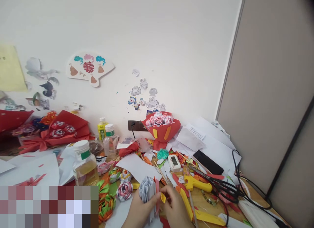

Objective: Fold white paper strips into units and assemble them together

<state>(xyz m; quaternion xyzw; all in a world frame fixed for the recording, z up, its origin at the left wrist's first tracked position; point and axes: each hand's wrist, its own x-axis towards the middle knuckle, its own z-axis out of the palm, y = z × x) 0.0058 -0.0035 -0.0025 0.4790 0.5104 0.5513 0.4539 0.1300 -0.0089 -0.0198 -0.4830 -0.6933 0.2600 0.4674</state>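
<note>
My left hand (144, 206) is wrapped round a bundle of pleated white paper (147, 188) at the bottom middle. A red paper strip (157, 188) stands upright along the bundle's right side. My right hand (173, 205) is closed beside it, its fingers pinching a small folded yellow paper piece (163, 198) against that side. Left of the bundle lies a rolled pink and white paper rose (124, 190). To the right of my right hand rests a yellow glue gun (198, 184). The lower ends of the bundle are partly hidden by my hands.
A red-wrapped paper bouquet (162, 130) stands by the wall. A jar of yellowish liquid (84, 166) is at left. A white timer (174, 163), a phone (208, 162), scissors (220, 185), cables and paper scraps crowd the right. Pixelation covers the lower left corner.
</note>
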